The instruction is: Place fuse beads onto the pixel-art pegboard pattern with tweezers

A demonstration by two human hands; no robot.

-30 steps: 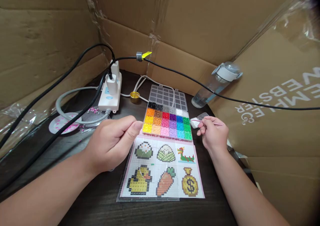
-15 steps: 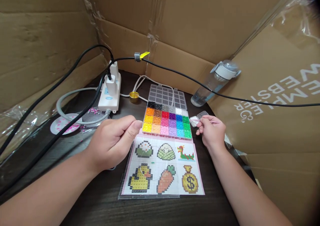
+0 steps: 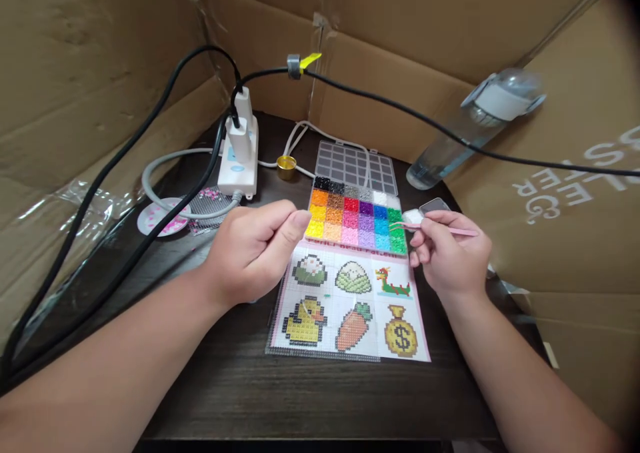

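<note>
My right hand [image 3: 450,253] is closed on pink tweezers [image 3: 463,231], whose two tips stand slightly apart over the green and blue compartments of the bead box [image 3: 357,241]. Small beads sorted by colour fill the box. My left hand [image 3: 260,249] is a fist left of the box, thumb on top; whether anything is inside is hidden. In front of the box lies a pattern sheet [image 3: 379,326] with a duck, a carrot, a money bag and other pixel figures. A clear pegboard [image 3: 325,355] is under or over its left part; a tiny green piece [image 3: 327,296] shows there.
Behind the box lies its clear lid [image 3: 383,166]. A gold cup [image 3: 287,167], a white power strip [image 3: 239,166] and black cables [image 3: 400,109] are around it. A bottle [image 3: 465,133] stands at right. Pink beads sit on a white disc [image 3: 155,218]. Cardboard walls [image 3: 400,59] enclose the table.
The view has shifted, so things appear farther right and higher. The tweezers' tips have come from beside the white pouch to over the bead box. My left hand stays closed.
</note>
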